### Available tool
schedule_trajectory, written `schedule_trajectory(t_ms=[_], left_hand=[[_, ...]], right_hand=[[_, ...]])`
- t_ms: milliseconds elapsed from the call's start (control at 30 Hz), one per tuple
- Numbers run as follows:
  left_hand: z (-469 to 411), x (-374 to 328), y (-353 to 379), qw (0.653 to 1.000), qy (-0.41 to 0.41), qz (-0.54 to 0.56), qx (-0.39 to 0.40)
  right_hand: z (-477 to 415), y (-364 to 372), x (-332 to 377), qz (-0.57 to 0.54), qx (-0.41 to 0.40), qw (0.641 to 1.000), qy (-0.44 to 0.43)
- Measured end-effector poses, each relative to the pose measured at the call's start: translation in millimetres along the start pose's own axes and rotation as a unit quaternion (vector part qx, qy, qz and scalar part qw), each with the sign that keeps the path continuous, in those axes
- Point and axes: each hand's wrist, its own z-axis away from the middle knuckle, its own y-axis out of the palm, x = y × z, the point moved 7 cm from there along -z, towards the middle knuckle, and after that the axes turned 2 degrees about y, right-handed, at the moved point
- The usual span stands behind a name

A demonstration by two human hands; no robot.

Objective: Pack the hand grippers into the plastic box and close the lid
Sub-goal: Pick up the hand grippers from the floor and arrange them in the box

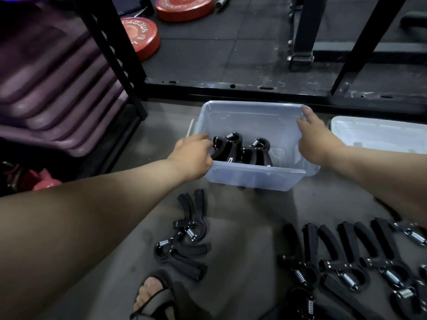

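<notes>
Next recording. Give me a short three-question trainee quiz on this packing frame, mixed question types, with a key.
1. True or false: the pale translucent plastic lid is already on the clear bluish plastic box.
2. Multiple choice: what does the left hand grip? A) a black spring hand gripper inside the box; B) the lid; C) nothing at all.
3. Fill in: the right hand touches the box's ____ rim (left or right).
Key: 1 false, as the lid lies on the floor beside the box; 2 A; 3 right.
</notes>
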Motion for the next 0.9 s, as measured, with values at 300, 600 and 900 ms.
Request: schedule_trajectory(t_ms=[300, 600, 900], left_hand=[[46, 20, 12, 0.991, -0.037, 0.068, -0.112], [73, 36, 106, 0.997, 0.003, -0.048, 0.064], [76, 43, 161, 0.873, 0.196, -0.305, 0.325]], right_hand=[[32, 24, 28, -0.043, 0.032, 0.996, -0.067], [1, 1, 17, 0.055, -0.024, 0.996, -0.071], [-11, 17, -1, 0.058, -0.031, 0.997, -0.046]])
